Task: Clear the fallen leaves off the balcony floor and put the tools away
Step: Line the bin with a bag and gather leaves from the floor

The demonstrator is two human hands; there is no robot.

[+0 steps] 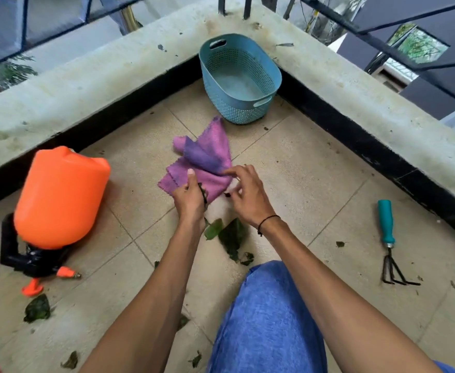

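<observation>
Both hands, left (pixel 190 197) & right (pixel 245 193), grip purple cloth (pixel 205 162) mid-frame; blue basket (pixel 266 74) top ctr; leaves (pixel 231 235) below.

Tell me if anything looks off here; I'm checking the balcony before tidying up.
The orange sprayer lies tipped on the floor tiles at left, its black pump head toward the camera. Leaves are scattered over the tiles. The blue basket in the corner holds nothing visible, while the hand rake lies loose at right.

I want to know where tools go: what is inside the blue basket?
The blue basket looks empty: only its pale bare bottom shows. The near wall hides a small strip of the bottom.
</observation>
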